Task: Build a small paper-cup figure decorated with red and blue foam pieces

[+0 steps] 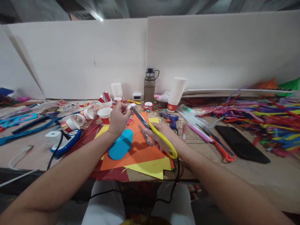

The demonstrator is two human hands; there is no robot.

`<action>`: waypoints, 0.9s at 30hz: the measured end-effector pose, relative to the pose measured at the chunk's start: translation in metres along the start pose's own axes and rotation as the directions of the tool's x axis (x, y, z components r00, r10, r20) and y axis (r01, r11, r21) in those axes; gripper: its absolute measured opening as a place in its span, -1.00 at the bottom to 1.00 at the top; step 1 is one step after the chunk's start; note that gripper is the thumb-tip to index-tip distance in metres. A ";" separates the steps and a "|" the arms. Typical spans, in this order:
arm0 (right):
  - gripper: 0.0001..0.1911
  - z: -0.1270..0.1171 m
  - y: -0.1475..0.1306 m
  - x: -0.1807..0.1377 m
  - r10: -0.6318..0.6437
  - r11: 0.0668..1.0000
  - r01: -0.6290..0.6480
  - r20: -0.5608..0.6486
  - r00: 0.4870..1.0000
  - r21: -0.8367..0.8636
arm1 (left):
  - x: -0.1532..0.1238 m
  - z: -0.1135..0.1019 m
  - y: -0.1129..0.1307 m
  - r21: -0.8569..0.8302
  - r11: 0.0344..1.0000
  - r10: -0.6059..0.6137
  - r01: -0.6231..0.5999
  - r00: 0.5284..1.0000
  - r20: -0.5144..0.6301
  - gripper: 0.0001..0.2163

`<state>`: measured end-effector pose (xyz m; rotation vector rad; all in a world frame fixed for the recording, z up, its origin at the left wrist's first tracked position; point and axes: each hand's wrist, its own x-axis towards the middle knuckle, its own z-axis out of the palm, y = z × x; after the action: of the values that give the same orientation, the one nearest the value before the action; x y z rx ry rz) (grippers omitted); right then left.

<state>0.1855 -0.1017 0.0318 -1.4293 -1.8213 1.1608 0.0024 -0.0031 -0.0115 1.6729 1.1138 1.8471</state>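
Observation:
My left hand (119,118) pinches a small white piece (130,106), perhaps paper, between thumb and fingers. My right hand (159,132) is wrapped round scissors with yellow handles (167,142). Their blades are spread, and the upper one reaches the white piece. Whether it is cutting I cannot tell. Beneath both hands lie orange paper (138,157) and yellow paper (152,168). A blue rounded sheet (120,145) rests on the orange one. Close behind my left hand stands a red and white paper cup (104,115).
A bottle (149,87) and a tall cup stack (177,93) stand at the back. Right of my right hand are a blue glue gun (172,119), a red cutter (225,151), a black phone (241,143) and colourful pipe cleaners (269,118). Cut cups (70,123) lie left.

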 end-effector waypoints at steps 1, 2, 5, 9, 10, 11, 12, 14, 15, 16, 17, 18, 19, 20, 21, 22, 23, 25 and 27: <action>-0.72 0.000 -0.001 0.000 0.003 1.000 -0.003 -0.005 1.000 -0.003 | 0.000 0.000 0.000 0.007 1.000 0.003 -0.003 1.000 0.000 -0.84; -0.73 0.001 -0.001 -0.001 0.002 1.000 -0.002 -0.012 1.000 -0.003 | 0.000 0.000 0.000 0.017 1.000 0.005 -0.005 1.000 -0.001 -0.84; -0.76 0.003 0.001 0.000 -0.021 1.000 0.022 -0.029 0.999 0.009 | 0.000 0.000 0.000 0.046 0.999 0.010 -0.009 1.000 -0.003 -0.84; -0.76 0.002 0.007 0.004 -0.053 0.998 0.052 -0.024 0.998 -0.039 | 0.000 0.000 0.000 0.024 1.000 0.004 -0.004 1.000 -0.005 -0.85; -0.75 0.001 0.008 0.005 -0.057 0.997 0.056 -0.016 0.998 -0.053 | 0.001 0.000 0.000 0.019 1.000 0.004 -0.004 1.000 -0.009 -0.85; -0.72 0.000 0.010 0.006 -0.065 0.996 0.064 -0.007 0.998 -0.063 | 0.001 0.000 0.000 0.018 1.000 0.003 -0.003 1.000 -0.014 -0.85; -0.70 -0.002 0.011 0.006 -0.081 0.994 0.081 0.004 0.997 -0.069 | 0.001 0.000 0.001 0.016 1.000 -0.001 0.001 1.000 -0.018 -0.84; -0.65 -0.005 0.013 0.006 -0.146 0.986 0.148 0.030 0.989 -0.081 | 0.002 -0.001 0.004 -0.010 1.000 -0.013 0.013 1.000 -0.020 -0.83; -0.64 -0.006 0.013 0.006 -0.185 0.978 0.188 0.045 0.982 -0.090 | 0.002 -0.001 0.005 -0.033 0.999 -0.021 0.021 1.000 -0.019 -0.83; -0.63 -0.007 0.013 0.005 -0.219 0.970 0.224 0.059 0.974 -0.099 | 0.003 -0.001 0.007 -0.056 0.998 -0.030 0.029 0.999 -0.021 -0.83; -0.63 -0.008 0.012 0.004 -0.239 0.964 0.246 0.072 0.968 -0.104 | 0.003 -0.001 0.008 -0.079 0.996 -0.039 0.037 0.999 -0.026 -0.83; -0.62 -0.009 0.011 0.003 -0.242 0.963 0.249 0.080 0.967 -0.104 | 0.004 -0.002 0.009 -0.102 0.994 -0.048 0.045 0.998 -0.030 -0.82; -0.61 -0.009 0.010 0.002 -0.226 0.968 0.233 0.083 0.971 -0.096 | 0.004 -0.002 0.010 -0.124 0.991 -0.054 0.049 0.998 -0.034 -0.82; -0.59 -0.009 0.010 0.001 -0.194 0.976 0.201 0.087 0.977 -0.081 | 0.004 -0.002 0.010 -0.145 0.988 -0.057 0.052 0.998 -0.035 -0.81; -0.57 -0.009 0.009 0.001 -0.158 0.985 0.163 0.091 0.983 -0.056 | 0.005 -0.002 0.010 -0.168 0.984 -0.058 0.052 0.998 -0.033 -0.81; -0.55 -0.008 0.009 0.000 -0.125 0.991 0.129 0.096 0.987 -0.026 | 0.005 -0.002 0.010 -0.193 0.980 -0.058 0.053 0.998 -0.023 -0.80; -0.55 -0.008 0.009 0.000 -0.104 0.995 0.104 0.103 0.989 0.006 | 0.004 -0.002 0.011 -0.216 0.975 -0.057 0.053 0.998 -0.012 -0.80; -0.55 -0.007 0.010 0.000 -0.095 0.994 0.088 0.118 0.988 0.064 | 0.003 -0.001 0.012 -0.243 0.969 -0.044 0.045 0.999 0.013 -0.79; -0.57 -0.007 0.012 0.001 -0.106 0.991 0.095 0.115 0.988 0.098 | 0.002 -0.001 0.013 -0.253 0.967 -0.019 0.029 0.999 0.043 -0.78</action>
<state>0.1967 -0.0984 0.0246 -1.2245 -1.8723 1.2861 0.0042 -0.0100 -0.0002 1.5350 0.8374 1.8447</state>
